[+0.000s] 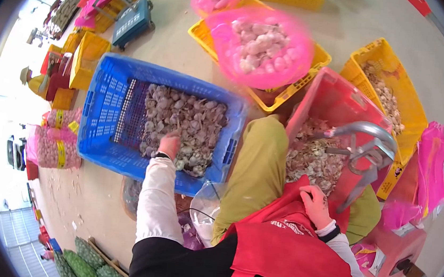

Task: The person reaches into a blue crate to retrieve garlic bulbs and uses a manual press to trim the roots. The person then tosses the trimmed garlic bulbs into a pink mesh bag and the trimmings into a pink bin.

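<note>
My left hand (169,145) reaches down into a blue crate (118,158) and is over the heap of garlic bulbs (202,120) in it. Its fingers are blurred against the bulbs, so whether they grip one is unclear. My right hand (316,206) rests against my red apron (286,246), fingers loosely bent and slightly apart, with nothing visible in them. Just beyond it stands a red tub (339,91) holding garlic bits and peel (310,165). A curved metal tool with handles (368,147) is mounted across this tub, close to my right hand.
A pink mesh bag of garlic (263,46) lies on a yellow crate (320,60) ahead. Another yellow crate (412,108) with garlic stands right. Filled mesh bags (58,149) are stacked left, near green gourds (84,267). A blue platform cart (132,23) stands farther back.
</note>
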The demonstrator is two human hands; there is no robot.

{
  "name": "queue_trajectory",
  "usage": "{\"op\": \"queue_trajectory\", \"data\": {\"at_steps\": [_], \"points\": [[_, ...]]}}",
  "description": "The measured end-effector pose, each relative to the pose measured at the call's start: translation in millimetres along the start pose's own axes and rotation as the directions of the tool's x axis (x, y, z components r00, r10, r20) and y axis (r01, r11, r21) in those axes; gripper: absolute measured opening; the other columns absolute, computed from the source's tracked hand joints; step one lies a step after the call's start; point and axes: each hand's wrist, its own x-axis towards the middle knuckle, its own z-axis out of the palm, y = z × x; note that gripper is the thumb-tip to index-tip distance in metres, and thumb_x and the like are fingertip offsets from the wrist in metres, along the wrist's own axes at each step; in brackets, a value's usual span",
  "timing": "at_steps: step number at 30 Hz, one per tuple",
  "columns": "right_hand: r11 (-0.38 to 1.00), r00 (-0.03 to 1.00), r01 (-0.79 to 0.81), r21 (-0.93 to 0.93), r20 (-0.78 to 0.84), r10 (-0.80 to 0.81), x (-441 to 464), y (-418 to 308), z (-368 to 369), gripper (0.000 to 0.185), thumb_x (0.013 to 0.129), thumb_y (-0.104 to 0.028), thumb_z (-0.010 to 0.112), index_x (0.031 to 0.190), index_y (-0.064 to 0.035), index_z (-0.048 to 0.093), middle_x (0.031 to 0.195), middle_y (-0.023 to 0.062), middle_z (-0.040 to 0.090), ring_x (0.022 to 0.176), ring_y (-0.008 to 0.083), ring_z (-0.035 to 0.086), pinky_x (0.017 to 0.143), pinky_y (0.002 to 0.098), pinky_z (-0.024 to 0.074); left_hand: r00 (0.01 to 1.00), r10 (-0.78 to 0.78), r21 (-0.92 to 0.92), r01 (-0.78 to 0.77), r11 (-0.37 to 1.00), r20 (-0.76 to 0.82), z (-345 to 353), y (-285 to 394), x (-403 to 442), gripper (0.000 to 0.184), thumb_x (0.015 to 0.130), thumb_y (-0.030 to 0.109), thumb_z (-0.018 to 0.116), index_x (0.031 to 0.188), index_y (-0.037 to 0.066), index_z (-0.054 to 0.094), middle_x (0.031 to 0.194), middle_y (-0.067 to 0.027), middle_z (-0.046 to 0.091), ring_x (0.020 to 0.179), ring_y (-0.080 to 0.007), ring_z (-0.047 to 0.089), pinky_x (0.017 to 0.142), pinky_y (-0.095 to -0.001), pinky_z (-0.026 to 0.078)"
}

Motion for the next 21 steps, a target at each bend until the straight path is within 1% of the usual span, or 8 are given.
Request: {"op": "queue_trajectory", "data": {"at_steps": [1, 2, 4, 6, 7, 10, 14, 21], "points": [[1.0, 1.0, -0.002, -0.006, 0.013, 0.002, 0, 0, 2, 0.013, 0.085, -0.008, 0.059, 0.095, -0.0018, 0.064, 0.093, 0.014, 0.063, 0.089, 0.0292, 0.061, 0.079, 0.0346, 0.0479, 0.759, 0.28, 0.589, 0.163, 0.791, -0.587, 56, -25, -11, 0.036, 0.078, 0.005, 0.06, 0.114, 0.006, 0.06, 0.076, -0.0032, 0.058, 0.057, -0.0177, 0.052, 0.05, -0.0306, 0.042], [0.999, 1.0, -0.019, -0.035, 0.016, 0.019, -1, -3, 2, 0.013, 0.084, -0.008, 0.059, 0.095, -0.0015, 0.064, 0.093, 0.0141, 0.063, 0.09, 0.0293, 0.061, 0.08, 0.0345, 0.048, 0.755, 0.275, 0.579, 0.167, 0.798, -0.596, 46, -39, -1, 0.036, 0.078, 0.005, 0.06, 0.114, 0.006, 0.06, 0.076, -0.0032, 0.058, 0.057, -0.0177, 0.052, 0.05, -0.0306, 0.042], [0.997, 0.999, -0.04, -0.072, 0.018, 0.041, -1, -7, 4, 0.014, 0.084, -0.008, 0.059, 0.095, -0.0013, 0.064, 0.094, 0.0142, 0.064, 0.091, 0.0294, 0.061, 0.08, 0.0344, 0.048, 0.725, 0.576, 0.916, 0.2, 0.347, -0.377, 39, -59, 28, 0.055, 0.071, 0.014, 0.063, 0.123, 0.001, 0.056, 0.081, -0.0101, 0.064, 0.065, -0.0209, 0.062, 0.06, -0.0329, 0.05], [0.989, 0.995, -0.097, -0.113, -0.006, 0.097, -1, -9, 6, 0.015, 0.084, -0.007, 0.059, 0.096, -0.0006, 0.064, 0.095, 0.0145, 0.064, 0.091, 0.0297, 0.061, 0.08, 0.0344, 0.048, 0.731, 0.477, 0.87, 0.366, 0.33, -0.488, 109, -53, 42, 0.058, 0.07, 0.019, 0.067, 0.125, 0.004, 0.056, 0.088, -0.0154, 0.067, 0.083, -0.0245, 0.065, 0.082, -0.0338, 0.051], [0.987, 0.995, -0.104, -0.124, -0.001, 0.105, -1, -8, 7, 0.015, 0.083, -0.007, 0.059, 0.096, -0.0005, 0.064, 0.095, 0.0148, 0.064, 0.091, 0.0298, 0.061, 0.081, 0.0346, 0.0479, 0.74, 0.62, 0.948, 0.317, 0.017, -0.258, 99, -55, 61, 0.062, 0.069, 0.023, 0.07, 0.128, 0.011, 0.054, 0.107, -0.0181, 0.063, 0.104, -0.0306, 0.059, 0.092, -0.0383, 0.047], [0.978, 0.988, -0.153, -0.145, 0.01, 0.156, -2, -12, 10, 0.015, 0.083, -0.007, 0.059, 0.096, -0.0008, 0.064, 0.095, 0.015, 0.064, 0.091, 0.03, 0.061, 0.08, 0.0353, 0.0479, 0.793, 0.503, 0.725, 0.564, -0.395, -0.343, 127, -50, 86, 0.069, 0.069, 0.027, 0.071, 0.132, 0.014, 0.046, 0.123, -0.0204, 0.053, 0.12, -0.0392, 0.046, 0.097, -0.0445, 0.043], [0.971, 0.988, -0.143, -0.192, 0.025, 0.151, -2, -11, 13, 0.016, 0.083, -0.008, 0.06, 0.097, -0.0011, 0.065, 0.094, 0.015, 0.064, 0.09, 0.0305, 0.061, 0.079, 0.0362, 0.0481, 0.743, 0.466, 0.602, 0.666, -0.441, -0.48, 153, -42, 98, 0.077, 0.071, 0.035, 0.073, 0.138, 0.019, 0.037, 0.13, -0.0148, 0.045, 0.124, -0.0368, 0.041, 0.097, -0.0461, 0.045], [0.974, 0.986, -0.156, -0.165, 0.033, 0.163, 9, -6, 19, 0.016, 0.083, -0.008, 0.06, 0.097, -0.0013, 0.065, 0.095, 0.0152, 0.064, 0.091, 0.0308, 0.061, 0.079, 0.0363, 0.0483, 0.844, 0.504, 0.801, 0.426, -0.421, -0.184, 106, -44, 85, 0.054, 0.074, 0.036, 0.068, 0.122, 0.015, 0.054, 0.118, -0.0174, 0.056, 0.113, -0.0374, 0.048, 0.099, -0.0465, 0.035]]}}
